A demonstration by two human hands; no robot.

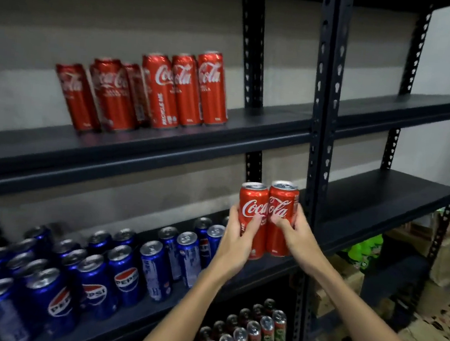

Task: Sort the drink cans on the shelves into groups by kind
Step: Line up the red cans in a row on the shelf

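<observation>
L hand (234, 243) & R hand (296, 233) grip two Coke cans (268, 213).

Red cans (266, 219) glossy metal; shelf (277, 137) matt black; uprights (324, 125) perforated metal.

We saw two tall red aluminium Coca-Cola cans (267, 219) upright and touching, raised above the middle shelf (381, 203); more red cans (154, 90) stood grouped on the upper shelf (278, 126), blue Pepsi cans (102, 268) clustered on the middle one, and dark cans (246, 331) lower down.
</observation>
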